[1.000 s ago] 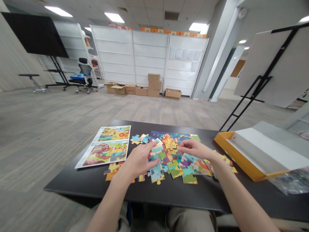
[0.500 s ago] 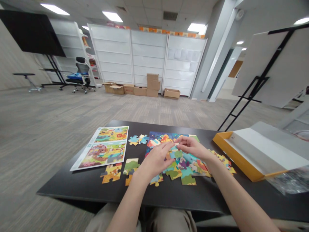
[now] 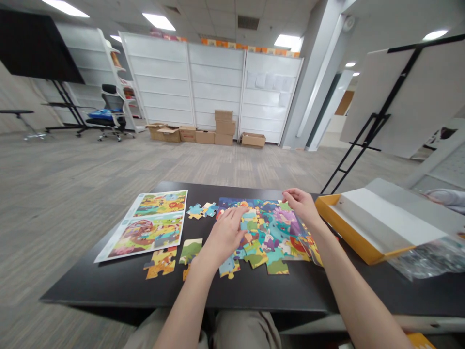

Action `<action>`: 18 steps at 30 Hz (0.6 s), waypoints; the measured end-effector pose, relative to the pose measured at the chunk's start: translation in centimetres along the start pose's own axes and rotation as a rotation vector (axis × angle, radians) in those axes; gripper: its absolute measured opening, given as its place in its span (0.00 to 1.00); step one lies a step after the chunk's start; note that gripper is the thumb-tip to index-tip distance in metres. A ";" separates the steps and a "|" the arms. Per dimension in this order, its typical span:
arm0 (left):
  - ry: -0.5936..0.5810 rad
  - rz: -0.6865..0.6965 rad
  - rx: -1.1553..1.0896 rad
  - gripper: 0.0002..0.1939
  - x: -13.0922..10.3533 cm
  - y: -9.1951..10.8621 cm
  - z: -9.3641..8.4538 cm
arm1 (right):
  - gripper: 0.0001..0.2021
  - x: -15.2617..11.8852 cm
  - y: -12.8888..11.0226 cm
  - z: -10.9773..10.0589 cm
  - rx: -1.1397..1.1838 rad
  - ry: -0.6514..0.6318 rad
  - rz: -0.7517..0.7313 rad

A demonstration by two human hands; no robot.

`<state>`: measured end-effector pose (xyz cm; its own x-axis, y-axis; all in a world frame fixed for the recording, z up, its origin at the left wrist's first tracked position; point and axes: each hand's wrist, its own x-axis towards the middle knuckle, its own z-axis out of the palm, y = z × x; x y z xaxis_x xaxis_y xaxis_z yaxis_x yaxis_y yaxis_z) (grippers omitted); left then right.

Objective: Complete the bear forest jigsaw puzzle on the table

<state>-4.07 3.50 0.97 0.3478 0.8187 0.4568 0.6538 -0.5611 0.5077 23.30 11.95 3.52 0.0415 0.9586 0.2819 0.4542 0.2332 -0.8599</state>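
Observation:
My left hand (image 3: 228, 229) rests palm down, fingers stretched, over the left part of a colourful jigsaw puzzle (image 3: 274, 220) with animals. A pale blue piece (image 3: 249, 214) shows beside its fingertips. My right hand (image 3: 301, 206) is above the puzzle's far right corner, its fingers loosely bent and apart, with no piece visible in them. Just under those fingertips lies a green puzzle piece (image 3: 285, 206). Loose pieces lie nearer to me, including a green-and-yellow piece (image 3: 255, 254), a green-and-teal piece (image 3: 278, 264) and a light blue piece (image 3: 228, 266). My right forearm covers some pieces.
On the left of the black table (image 3: 119, 286) lies a printed picture sheet (image 3: 145, 230). Blue pieces (image 3: 201, 210), orange pieces (image 3: 161, 263) and a green piece (image 3: 191, 251) lie near it. A yellow box (image 3: 352, 232) and clear plastic wrap (image 3: 428, 259) are on the right.
My right hand has moved right, away from my left hand, to the puzzle's far right corner, uncovering its middle. My left hand stays on the puzzle. The view has shifted slightly.

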 end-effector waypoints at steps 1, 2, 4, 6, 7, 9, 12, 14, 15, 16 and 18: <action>-0.003 -0.002 -0.003 0.24 0.0 -0.1 0.1 | 0.24 0.2 0.5 -0.3 -0.050 0.042 0.006; -0.006 -0.001 -0.006 0.23 0.0 -0.3 0.2 | 0.23 0.5 1.1 -0.5 -0.097 0.076 0.009; -0.007 0.003 -0.004 0.19 0.0 -0.4 0.3 | 0.19 0.9 2.4 -0.9 -0.211 0.120 -0.001; -0.017 0.009 0.016 0.18 0.2 -0.3 0.2 | 0.14 1.2 3.6 -1.2 -0.373 0.122 -0.020; -0.030 0.012 0.031 0.17 0.4 -0.2 0.1 | 0.13 1.3 4.1 -1.3 -0.461 0.105 -0.030; -0.071 0.021 0.068 0.17 1.1 0.0 -0.2 | 0.12 1.5 5.0 -1.4 -0.608 0.048 -0.037; -0.132 0.024 0.114 0.18 3.1 0.5 -0.1 | 0.13 1.7 5.6 -1.3 -0.708 -0.040 -0.027; -0.177 0.039 0.109 0.19 5.1 0.8 0.5 | 0.14 1.8 5.7 -1.2 -0.728 -0.060 -0.016; -0.205 0.056 0.096 0.19 6.2 0.8 1.0 | 0.14 1.8 5.7 -1.1 -0.734 -0.067 -0.012; -0.238 0.070 0.083 0.19 7.4 0.8 1.6 | 0.15 1.8 5.7 -1.1 -0.739 -0.074 -0.006; -0.312 0.069 0.090 0.17 9.8 0.5 3.1 | 0.15 1.8 5.8 -1.0 -0.749 -0.095 0.008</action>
<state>1.74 11.59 3.45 0.5735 0.7847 0.2352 0.6731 -0.6150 0.4107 26.92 14.81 -0.53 -0.0145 0.9777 0.2096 0.9391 0.0853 -0.3330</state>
